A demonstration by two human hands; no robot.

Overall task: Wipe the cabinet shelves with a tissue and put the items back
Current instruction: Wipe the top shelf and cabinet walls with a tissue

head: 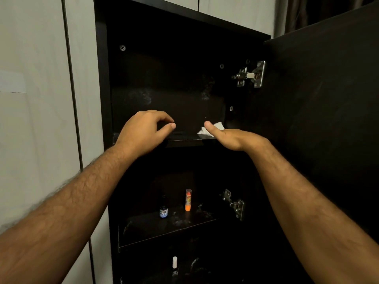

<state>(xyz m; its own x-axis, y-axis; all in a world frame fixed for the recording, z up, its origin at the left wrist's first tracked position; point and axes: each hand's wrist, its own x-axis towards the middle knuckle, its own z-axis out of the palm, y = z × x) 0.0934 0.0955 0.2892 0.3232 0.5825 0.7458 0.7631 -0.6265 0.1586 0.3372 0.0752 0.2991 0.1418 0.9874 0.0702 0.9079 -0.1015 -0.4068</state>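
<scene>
The tall black cabinet stands open, and its top shelf [184, 138] runs across at hand height. On the right part of that shelf lies a white tissue [217, 126] under my right hand [227, 139], which presses on it with the thumb pointing left; the fingers are hidden. My left hand [143, 130] is over the shelf's left front edge with fingers and thumb curled toward each other. The gap between them is too dark to show whether it holds anything. A small dark bottle with a blue label [163, 210] and an orange tube [188, 199] stand on the middle shelf [143, 232].
The cabinet door [320, 119] hangs open on the right, on metal hinges [252, 73]. A small white bottle [174, 263] stands on the lowest visible shelf. Pale wall panels [41, 119] are at the left of the cabinet. Dusty smears mark the back panel and the middle shelf.
</scene>
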